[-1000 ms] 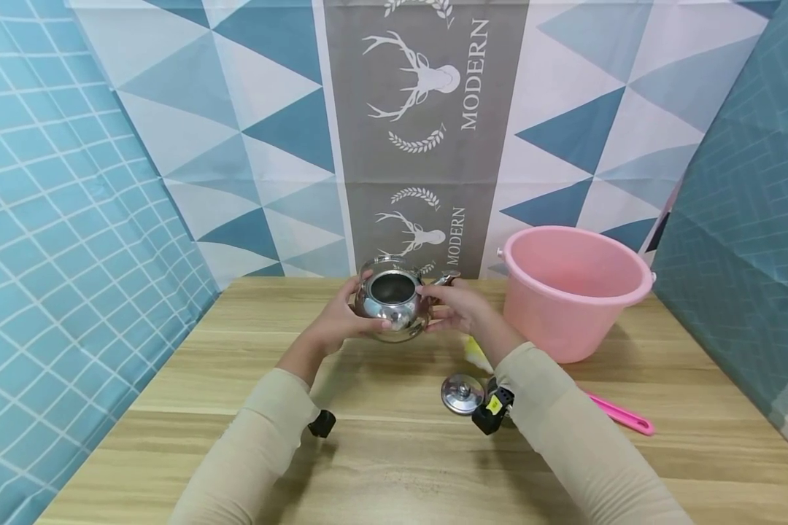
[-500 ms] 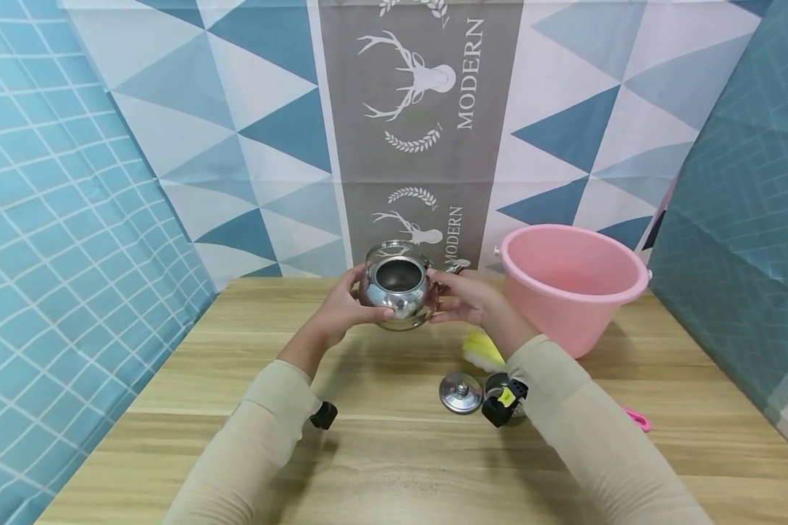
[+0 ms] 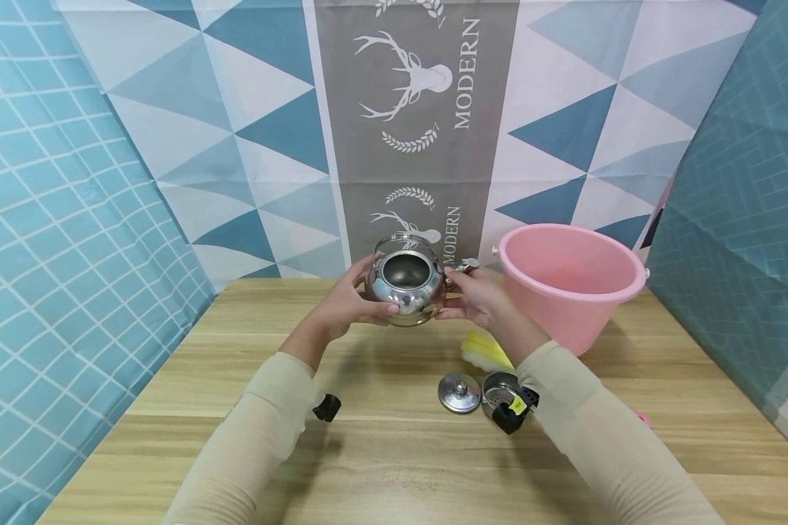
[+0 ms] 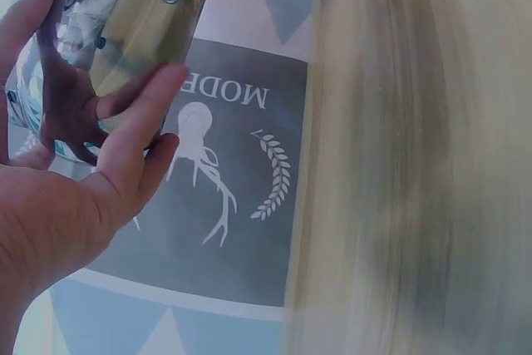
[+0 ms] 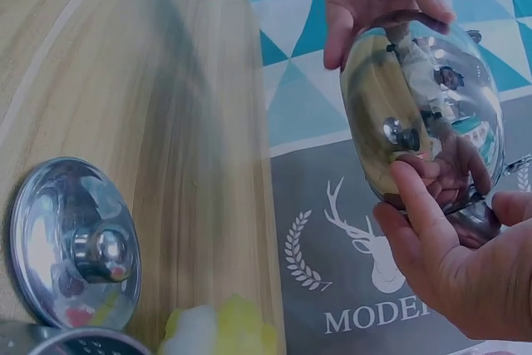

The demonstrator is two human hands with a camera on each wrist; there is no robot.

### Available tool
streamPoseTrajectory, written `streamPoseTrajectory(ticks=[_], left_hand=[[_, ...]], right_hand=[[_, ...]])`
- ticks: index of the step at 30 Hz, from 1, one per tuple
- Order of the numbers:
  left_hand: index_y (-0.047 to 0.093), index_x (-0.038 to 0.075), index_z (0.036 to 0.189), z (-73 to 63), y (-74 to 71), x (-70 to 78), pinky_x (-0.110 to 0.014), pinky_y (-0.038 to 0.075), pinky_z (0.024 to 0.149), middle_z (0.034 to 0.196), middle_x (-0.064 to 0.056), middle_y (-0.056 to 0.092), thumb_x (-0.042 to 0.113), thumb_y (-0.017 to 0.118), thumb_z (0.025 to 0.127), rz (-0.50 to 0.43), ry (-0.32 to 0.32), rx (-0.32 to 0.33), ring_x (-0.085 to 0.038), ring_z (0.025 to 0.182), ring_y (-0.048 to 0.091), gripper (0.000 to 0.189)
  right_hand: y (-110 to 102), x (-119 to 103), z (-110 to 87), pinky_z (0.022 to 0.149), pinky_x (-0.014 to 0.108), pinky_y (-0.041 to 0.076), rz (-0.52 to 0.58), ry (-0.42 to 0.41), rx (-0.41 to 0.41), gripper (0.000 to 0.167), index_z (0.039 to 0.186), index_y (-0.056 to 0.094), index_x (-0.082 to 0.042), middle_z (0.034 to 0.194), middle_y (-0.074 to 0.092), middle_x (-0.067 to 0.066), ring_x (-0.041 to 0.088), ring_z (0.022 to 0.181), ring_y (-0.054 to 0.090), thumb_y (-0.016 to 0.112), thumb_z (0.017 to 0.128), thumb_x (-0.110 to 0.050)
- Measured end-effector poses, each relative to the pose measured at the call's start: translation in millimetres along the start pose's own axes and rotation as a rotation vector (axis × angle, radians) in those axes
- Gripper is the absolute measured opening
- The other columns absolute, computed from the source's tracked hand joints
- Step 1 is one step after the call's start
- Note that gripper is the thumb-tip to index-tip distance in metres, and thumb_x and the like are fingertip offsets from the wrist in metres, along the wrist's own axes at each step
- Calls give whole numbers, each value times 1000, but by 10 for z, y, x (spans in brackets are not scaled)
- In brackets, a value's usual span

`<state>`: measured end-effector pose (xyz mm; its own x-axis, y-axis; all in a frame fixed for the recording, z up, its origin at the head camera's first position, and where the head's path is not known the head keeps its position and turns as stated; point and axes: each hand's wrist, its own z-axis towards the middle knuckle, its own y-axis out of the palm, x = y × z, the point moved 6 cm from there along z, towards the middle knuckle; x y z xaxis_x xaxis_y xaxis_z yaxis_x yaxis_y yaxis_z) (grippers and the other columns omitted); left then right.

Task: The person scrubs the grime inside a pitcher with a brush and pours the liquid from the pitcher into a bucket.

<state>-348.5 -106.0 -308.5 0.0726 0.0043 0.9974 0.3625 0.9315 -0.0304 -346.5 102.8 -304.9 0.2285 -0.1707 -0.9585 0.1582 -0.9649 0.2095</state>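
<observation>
A shiny metal teapot (image 3: 420, 305) is held up above the back of the table, its lidless mouth tilted toward the head camera. My left hand (image 3: 344, 305) grips its left side, thumb in front below the mouth. On the other side my right hand (image 3: 482, 300) holds it by the spout, fingers against the rounded body. The right wrist view shows the mirror-like body (image 5: 432, 81) between both hands. Below, the round lid (image 3: 458, 394) with its knob lies on the table beside a metal strainer (image 3: 497, 386), which the right wrist camera partly covers.
A pink bucket (image 3: 545, 310) stands at the back right, close to my right forearm. A yellow and white sponge (image 3: 482, 350) lies in front of it. The tip of a pink handle (image 3: 643, 419) shows past my right sleeve. Patterned cloth hangs behind the wooden table (image 3: 381, 467).
Both hands have moved the teapot slightly right and up. The strainer and sponge show more from behind my right arm, while the pink handle is now mostly hidden.
</observation>
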Motion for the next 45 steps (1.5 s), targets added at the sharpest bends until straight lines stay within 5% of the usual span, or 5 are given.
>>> streamPoseTrajectory(ticks=[12,25,33,40,45], left_hand=[[26,30,154,108,153,119,-53,57,74,146,-15,31,-11,75,77,-65,11,-29,-41,116,54,100],[25,29,155,244,297,518,-51,57,76,156,-12,24,-11,77,75,-39,50,-80,-34,102,62,103],[25,24,153,404,575,660,-51,57,74,144,-15,40,-7,81,73,-63,83,-63,-36,106,61,102],[30,21,150,564,845,719,-49,58,74,146,-11,38,-8,80,74,-114,78,-82,-34,114,57,95],[32,22,151,636,979,743,-49,58,74,146,-11,37,-9,79,75,-136,93,-98,-35,112,58,94]], right_hand=[[-145,-112,-25,70,45,58,37,-81,47,19,116,46,-3,111,52,16,25,77,67,45,104,-18],[-241,-485,-167,79,47,56,5,-96,69,15,110,46,-7,109,50,16,24,80,65,44,105,-21],[-503,-708,-334,77,42,58,-48,-119,93,17,113,48,-9,115,48,17,20,79,67,44,104,-24],[-764,-844,-488,69,40,59,18,-118,118,23,111,47,-7,98,56,9,20,73,67,51,101,-28],[-896,-901,-583,66,39,59,34,-143,152,24,112,47,-9,100,55,8,20,72,67,55,99,-27]])
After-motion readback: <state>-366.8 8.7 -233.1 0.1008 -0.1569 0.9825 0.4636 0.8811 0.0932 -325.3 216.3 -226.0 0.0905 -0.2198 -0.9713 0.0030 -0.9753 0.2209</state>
